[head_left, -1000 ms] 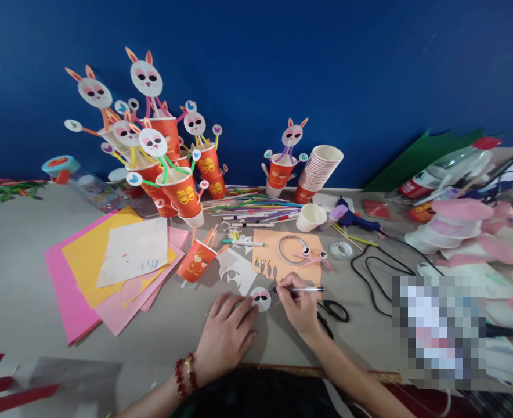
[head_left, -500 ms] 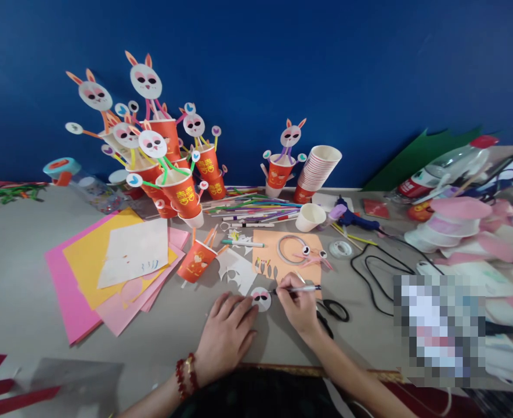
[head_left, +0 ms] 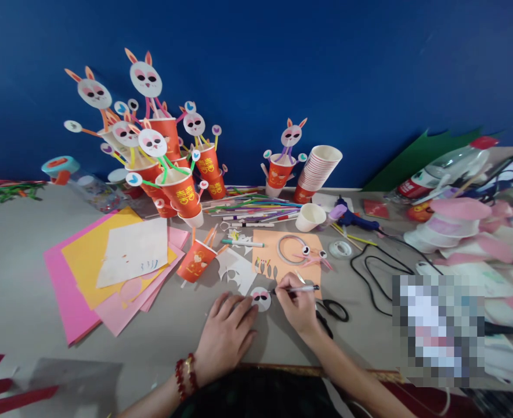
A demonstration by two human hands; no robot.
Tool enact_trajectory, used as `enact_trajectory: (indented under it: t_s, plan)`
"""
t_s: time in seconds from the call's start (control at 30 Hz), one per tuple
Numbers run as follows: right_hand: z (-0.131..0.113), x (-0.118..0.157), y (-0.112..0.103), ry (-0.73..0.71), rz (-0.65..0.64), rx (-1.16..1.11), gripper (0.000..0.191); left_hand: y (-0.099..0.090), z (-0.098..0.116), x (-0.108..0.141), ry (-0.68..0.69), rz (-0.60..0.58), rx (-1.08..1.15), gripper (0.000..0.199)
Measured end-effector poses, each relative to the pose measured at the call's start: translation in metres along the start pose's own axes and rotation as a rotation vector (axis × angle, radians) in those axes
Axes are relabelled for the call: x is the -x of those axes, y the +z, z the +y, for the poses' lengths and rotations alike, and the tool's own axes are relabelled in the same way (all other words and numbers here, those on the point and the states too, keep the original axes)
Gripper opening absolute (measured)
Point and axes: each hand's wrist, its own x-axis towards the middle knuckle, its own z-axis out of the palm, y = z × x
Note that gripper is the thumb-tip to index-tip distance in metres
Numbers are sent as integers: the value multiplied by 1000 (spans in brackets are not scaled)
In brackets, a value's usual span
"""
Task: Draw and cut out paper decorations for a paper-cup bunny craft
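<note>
A small white paper disc [head_left: 262, 304] with two dark eyes and pink patches lies flat on the grey table. My left hand [head_left: 230, 326] rests palm down, fingers stretched out, its fingertips at the disc's left edge. Pinched in my right hand [head_left: 295, 302] is a pen [head_left: 305, 288], its tip near the disc's right edge. Black-handled scissors [head_left: 335, 310] lie partly under my right wrist. Behind my hands are an orange paper sheet [head_left: 265, 238] with cut slots and white paper scraps [head_left: 239, 270]. A red paper cup [head_left: 197, 261] with orange sticks leans at the left.
Rabbit-faced cup figures [head_left: 184, 191] stand at the back left, another [head_left: 280, 171] near a stack of cups [head_left: 321, 165]. Coloured paper sheets [head_left: 80, 278] spread at left. A glue gun [head_left: 356, 219], its black cord [head_left: 365, 278] and a bottle [head_left: 443, 168] are at right.
The pen has tilted very slightly in my right hand. Both hands and the disc stay in nearly the same place.
</note>
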Motion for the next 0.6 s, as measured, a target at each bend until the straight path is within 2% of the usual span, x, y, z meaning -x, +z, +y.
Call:
enact_trajectory:
  t_s: [0.6]
  plan:
    - [1,-1,0,7,8,-3,19,1,0,0,0,4,8,39]
